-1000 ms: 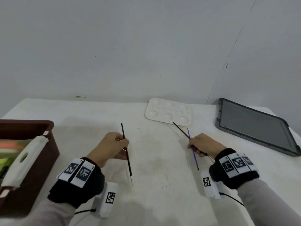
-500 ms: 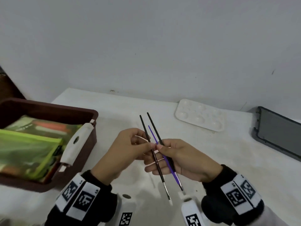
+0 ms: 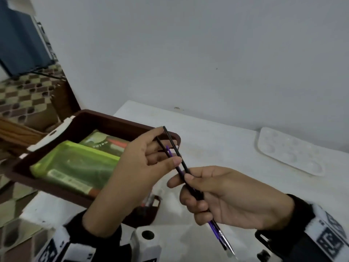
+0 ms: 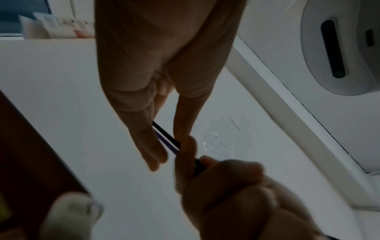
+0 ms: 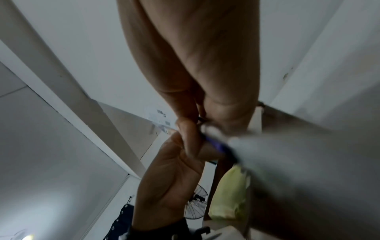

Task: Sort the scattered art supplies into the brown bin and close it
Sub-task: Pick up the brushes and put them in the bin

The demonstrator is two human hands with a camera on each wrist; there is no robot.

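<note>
Two black paintbrushes (image 3: 178, 154) and a purple one (image 3: 215, 226) are bunched together above the table. My right hand (image 3: 179, 180) grips the bundle at its middle with curled fingers, bristle ends pointing down to the right. My left hand (image 3: 167, 148) pinches the upper handles between thumb and fingers, just over the near right corner of the open brown bin (image 3: 117, 120). A green pouch (image 3: 75, 163) lies inside the bin. In the left wrist view the brushes (image 4: 164, 131) pass between my left fingers and thumb. The right wrist view is blurred, with a purple streak (image 5: 216, 144).
A white paint palette (image 3: 289, 150) lies on the white table at the right, near the wall. The bin's white latch handle (image 3: 51, 135) stands at its far left rim. Beyond the table's left edge are a patterned floor and dark furniture.
The hands came together and all three brushes are now one bundle in my right hand. Both hands have moved left, up to the bin's corner. The grey lid has left the view.
</note>
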